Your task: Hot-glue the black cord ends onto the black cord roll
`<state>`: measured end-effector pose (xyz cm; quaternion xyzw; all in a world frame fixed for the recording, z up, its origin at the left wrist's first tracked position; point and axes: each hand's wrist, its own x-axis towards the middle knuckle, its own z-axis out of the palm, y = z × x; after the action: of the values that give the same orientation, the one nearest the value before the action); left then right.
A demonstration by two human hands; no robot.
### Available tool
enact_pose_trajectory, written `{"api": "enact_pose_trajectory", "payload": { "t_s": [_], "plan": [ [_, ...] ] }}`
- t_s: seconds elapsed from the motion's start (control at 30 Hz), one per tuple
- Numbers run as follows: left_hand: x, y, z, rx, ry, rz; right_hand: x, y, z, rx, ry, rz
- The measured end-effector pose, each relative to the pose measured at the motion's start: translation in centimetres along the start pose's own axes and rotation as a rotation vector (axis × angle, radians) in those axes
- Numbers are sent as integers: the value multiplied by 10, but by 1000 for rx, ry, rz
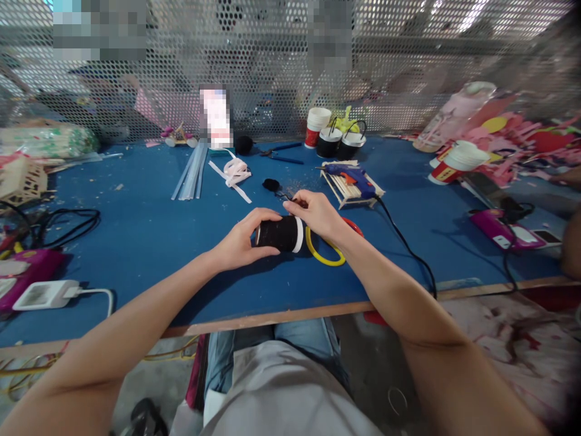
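Observation:
My left hand (242,242) is wrapped round a paper cup (279,235) covered in black, which lies on its side with its white rim toward the right. Just above that rim, my right hand (311,212) is closed in a pinch; what is between its fingertips is too small to make out. A fuzzy black tuft (271,184) with a thin dark strand lies on the table beyond, close to those fingertips. Under my right forearm shows a yellow loop (325,254) and a red curved piece (353,227), partly hidden by the arm.
A blue glue gun (354,180) rests on a stick rack (342,192), its cord running to the table's front edge. Behind stand black-covered cups (329,145), pliers (284,154), white ribbon (236,172) and glue sticks (190,175). At right are stacked cups (458,160); a mesh panel (272,72) rises behind.

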<state>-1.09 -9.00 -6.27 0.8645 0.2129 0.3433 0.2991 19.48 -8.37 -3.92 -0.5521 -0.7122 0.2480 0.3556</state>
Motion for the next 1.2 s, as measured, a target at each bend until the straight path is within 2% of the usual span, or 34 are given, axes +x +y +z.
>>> {"api": "enact_pose_trajectory", "payload": {
  "t_s": [0.2, 0.33, 0.47, 0.57, 0.63, 0.73, 0.8, 0.87, 1.07, 1.13, 1.2],
  "plan": [
    [1, 2, -1, -6, -2, 24, 1, 4, 1, 69, -11, -10],
    [2, 6, 0, -56, 27, 37, 5, 13, 2, 119, -33, 55],
    [2, 5, 1, -108, 97, -34, 7, 14, -6, 42, -4, 180],
    [2, 2, 0, -117, 166, -108, 3, 7, -13, 122, 51, 169],
    [2, -1, -2, -102, 190, -118, -2, 1, -15, 249, -10, 137],
    [3, -2, -3, 12, 179, -47, -7, -4, -12, 417, -172, 124],
    [2, -2, -4, 89, 171, 10, -9, -3, -8, 501, -207, 140],
    [2, -2, -3, 98, 176, 5, -10, -2, -6, 550, -211, 148],
    [2, -5, -4, -193, 121, -230, -16, -11, -7, 401, -217, 6],
    [3, -4, -5, -169, 122, -251, -17, -14, -8, 360, -244, -2],
    [3, -3, -6, -102, 140, -233, -16, -13, -9, 350, -185, 18]
  ]
}}
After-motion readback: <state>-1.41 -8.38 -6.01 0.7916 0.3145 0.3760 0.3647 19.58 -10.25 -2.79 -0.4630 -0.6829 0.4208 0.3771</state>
